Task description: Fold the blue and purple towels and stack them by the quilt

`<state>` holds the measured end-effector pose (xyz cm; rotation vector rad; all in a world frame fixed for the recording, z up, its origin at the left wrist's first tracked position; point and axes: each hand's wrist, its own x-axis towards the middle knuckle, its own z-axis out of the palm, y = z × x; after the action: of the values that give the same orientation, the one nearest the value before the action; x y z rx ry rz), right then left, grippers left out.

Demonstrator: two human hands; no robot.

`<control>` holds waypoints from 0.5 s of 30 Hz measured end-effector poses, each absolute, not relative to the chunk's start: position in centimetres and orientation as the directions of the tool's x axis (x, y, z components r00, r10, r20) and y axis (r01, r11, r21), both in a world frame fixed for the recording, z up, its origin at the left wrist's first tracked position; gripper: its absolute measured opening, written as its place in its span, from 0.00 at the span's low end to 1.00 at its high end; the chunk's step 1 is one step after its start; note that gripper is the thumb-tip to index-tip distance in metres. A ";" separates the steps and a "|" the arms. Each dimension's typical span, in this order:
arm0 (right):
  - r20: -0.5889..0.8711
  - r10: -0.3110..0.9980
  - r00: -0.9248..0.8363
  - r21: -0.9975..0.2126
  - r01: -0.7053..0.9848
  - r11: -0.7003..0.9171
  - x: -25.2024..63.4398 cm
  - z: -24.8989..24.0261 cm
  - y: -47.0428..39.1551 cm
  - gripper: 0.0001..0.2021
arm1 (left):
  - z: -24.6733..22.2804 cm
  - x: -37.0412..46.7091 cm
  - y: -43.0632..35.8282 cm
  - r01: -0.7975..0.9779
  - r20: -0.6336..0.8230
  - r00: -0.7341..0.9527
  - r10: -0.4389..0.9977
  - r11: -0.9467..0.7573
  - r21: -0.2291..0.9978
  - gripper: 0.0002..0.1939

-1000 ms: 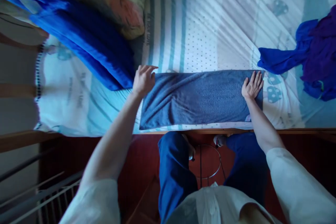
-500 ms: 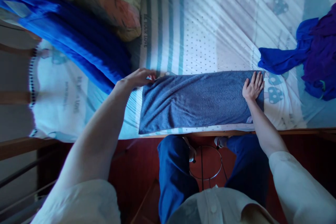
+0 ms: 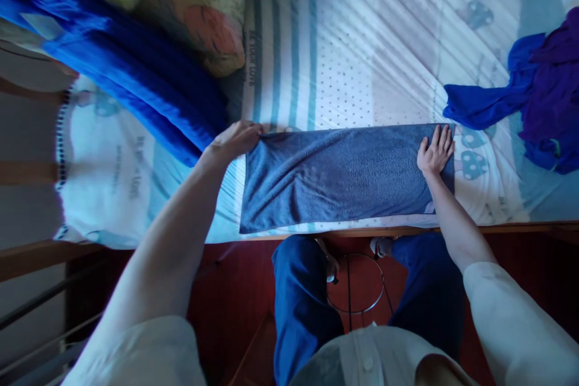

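A grey-blue towel (image 3: 344, 175) lies lengthwise along the near edge of the bed, with creases running across its left half. My left hand (image 3: 239, 137) pinches the towel's far left corner between closed fingers. Pressed flat on the towel's right end, my right hand (image 3: 435, 151) has its fingers spread. A small pale label shows at the towel's near right corner, by my right wrist.
Blue cloth (image 3: 140, 72) lies at the left beside patterned pillows (image 3: 199, 18). Crumpled blue and purple clothing (image 3: 543, 90) is at the right on the patterned bed sheet (image 3: 344, 84). A round metal stool frame (image 3: 355, 307) stands on the reddish floor between my legs.
My left fingers have closed on the towel's far left corner. The right hand stays flat in place, and the towel lies nearly as before.
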<state>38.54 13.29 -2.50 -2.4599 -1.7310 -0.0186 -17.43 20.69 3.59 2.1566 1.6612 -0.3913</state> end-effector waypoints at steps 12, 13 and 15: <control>0.070 0.938 0.340 -0.124 0.936 -0.330 38.6 -2.6 13.2 0.31 | 2.4 -15.1 19.3 0.975 -0.212 -0.103 0.972 0.141 0.174 0.20; 0.068 0.938 0.341 -0.130 0.935 -0.331 38.6 -2.6 13.2 0.31 | 2.1 -14.8 18.5 0.965 -0.183 -0.118 0.976 0.156 0.210 0.21; 0.062 0.938 0.342 -0.141 0.933 -0.331 38.6 -2.6 13.2 0.32 | 1.5 -13.9 16.5 0.948 -0.132 -0.109 0.985 0.144 0.284 0.24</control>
<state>38.61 13.21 -2.57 -2.4460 -1.7193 0.0455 -13.86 16.51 1.53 1.8760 2.1376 0.1842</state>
